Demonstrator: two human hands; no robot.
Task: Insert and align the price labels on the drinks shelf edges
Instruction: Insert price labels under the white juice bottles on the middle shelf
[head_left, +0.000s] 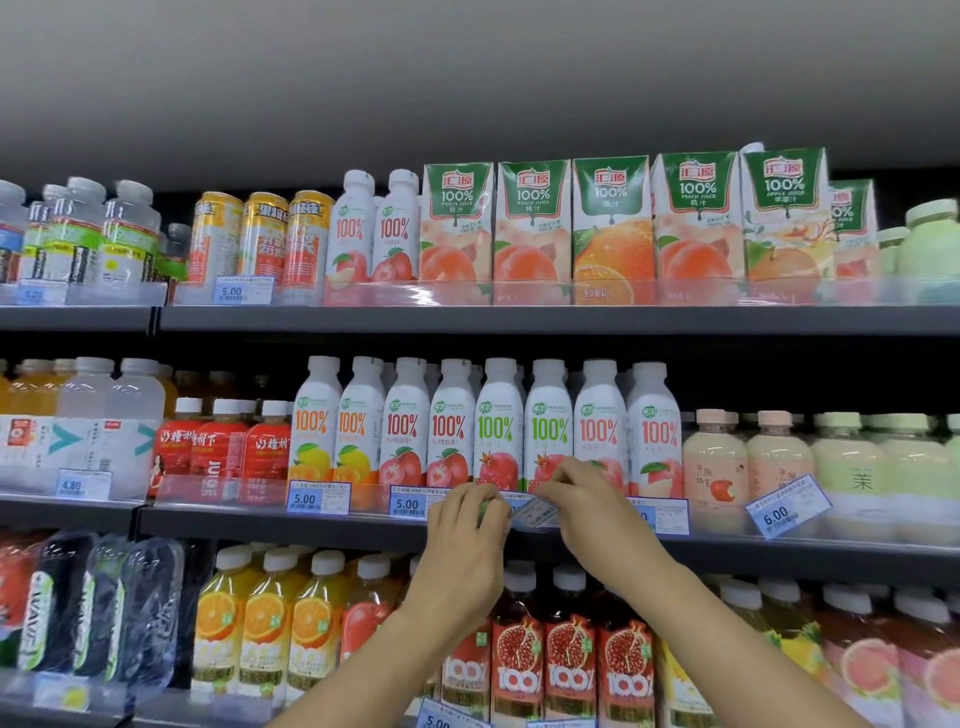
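Note:
Both hands are raised to the front edge of the middle drinks shelf (291, 521). A small price label (535, 512) sits tilted between them, just below the white pomegranate juice bottles (498, 431). My left hand (467, 540) pinches the label's left end, and its fingers hide something green. My right hand (587, 501) pinches the label's top right. Blue-framed labels reading 5.00 (318, 498) and 5.00 (408, 502) stand straight in the clear strip to the left. Another label (662, 514) is partly hidden behind my right wrist. A 6.00 label (787, 506) hangs crooked at the right.
The top shelf (519, 318) carries juice cartons (610, 228), cans and water bottles, with a 5.00 label (241, 291). The bottom shelf holds orange and pomegranate juice bottles (569, 660). A 4.80 label (83, 484) stands at the far left.

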